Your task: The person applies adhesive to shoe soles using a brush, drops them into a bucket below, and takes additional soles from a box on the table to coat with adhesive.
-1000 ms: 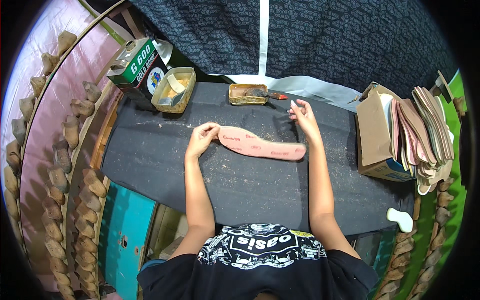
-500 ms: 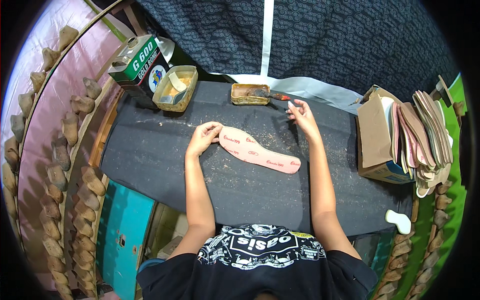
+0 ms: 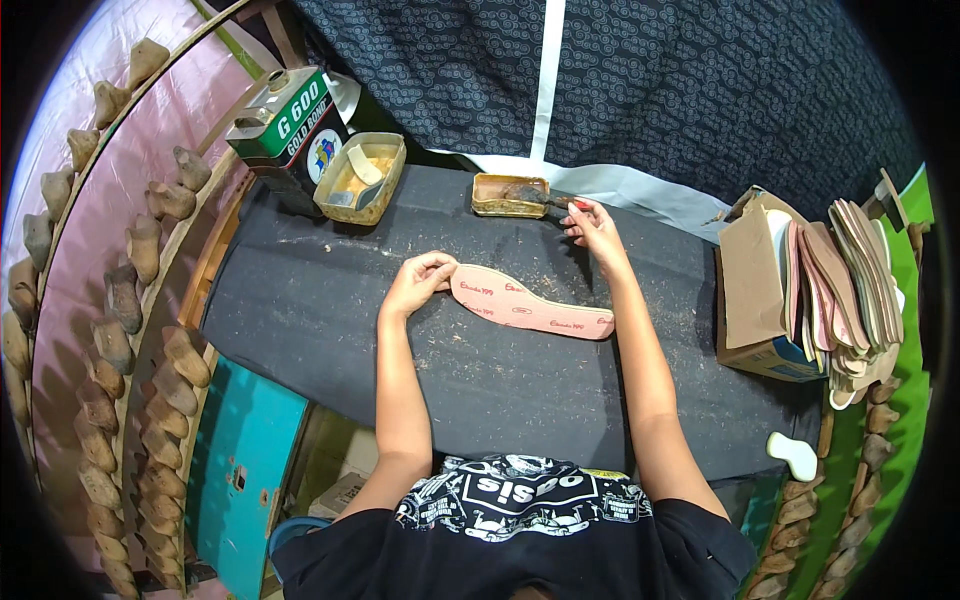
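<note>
A pink shoe insole [image 3: 525, 303] with red print is held at its wide left end, pinched between the thumb and fingers of my left hand [image 3: 418, 283]. Its narrow end reaches over to my right forearm. Farther off, my right hand [image 3: 597, 236] has its fingers closed around the red handle of a brush [image 3: 574, 203]. The dark bristle end of that brush rests in a small rectangular glue tray [image 3: 484, 208] near the table's back edge.
Back left stand a green-and-black metal can [image 3: 290, 140] and a tub [image 3: 352, 214] with flat scraper-like pieces inside. A cardboard box [image 3: 745, 275] packed with insoles sits at right, a white insole-shaped piece [image 3: 793, 455] below it. Wooden shoe lasts [image 3: 145, 250] line racks on both sides.
My right hand has reached the brush handle and closed on it. The insole has turned slightly in my left hand, its narrow end swinging a little away from me.
</note>
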`<act>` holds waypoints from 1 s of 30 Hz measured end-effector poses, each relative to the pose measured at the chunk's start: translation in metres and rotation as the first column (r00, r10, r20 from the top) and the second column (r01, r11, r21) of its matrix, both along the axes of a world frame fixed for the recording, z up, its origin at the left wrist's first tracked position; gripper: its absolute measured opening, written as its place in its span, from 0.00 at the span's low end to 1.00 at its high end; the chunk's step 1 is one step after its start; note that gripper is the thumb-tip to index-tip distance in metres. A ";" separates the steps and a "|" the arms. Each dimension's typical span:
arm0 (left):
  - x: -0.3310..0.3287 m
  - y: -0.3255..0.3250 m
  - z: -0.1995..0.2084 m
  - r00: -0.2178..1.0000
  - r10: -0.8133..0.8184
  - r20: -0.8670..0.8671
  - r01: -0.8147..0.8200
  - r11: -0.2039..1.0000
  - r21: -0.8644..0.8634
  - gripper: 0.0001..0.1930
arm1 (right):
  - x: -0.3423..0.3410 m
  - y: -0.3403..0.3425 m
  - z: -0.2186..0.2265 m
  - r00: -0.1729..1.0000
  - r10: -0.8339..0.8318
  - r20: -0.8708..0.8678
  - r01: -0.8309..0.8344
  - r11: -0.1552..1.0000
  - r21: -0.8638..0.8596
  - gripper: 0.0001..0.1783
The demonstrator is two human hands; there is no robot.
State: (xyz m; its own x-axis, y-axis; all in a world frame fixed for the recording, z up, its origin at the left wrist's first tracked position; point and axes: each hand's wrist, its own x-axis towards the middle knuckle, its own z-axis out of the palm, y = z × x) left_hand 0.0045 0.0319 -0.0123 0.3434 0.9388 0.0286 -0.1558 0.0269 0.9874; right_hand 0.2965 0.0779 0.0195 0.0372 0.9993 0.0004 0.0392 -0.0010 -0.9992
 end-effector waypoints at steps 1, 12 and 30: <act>-0.002 0.000 0.000 1.000 0.000 0.002 0.000 1.000 0.001 0.08 | 0.002 0.001 0.000 1.000 0.004 0.009 -0.004 1.000 -0.010 0.22; -0.006 -0.007 0.015 0.997 0.006 -0.071 -0.005 1.000 0.016 0.09 | 0.001 0.014 -0.009 0.997 0.034 -0.064 -0.032 0.999 0.031 0.16; -0.012 -0.003 0.006 0.940 -0.206 -0.272 0.140 0.960 -0.243 0.11 | -0.004 -0.023 0.021 0.948 -0.215 0.235 0.058 0.842 0.537 0.13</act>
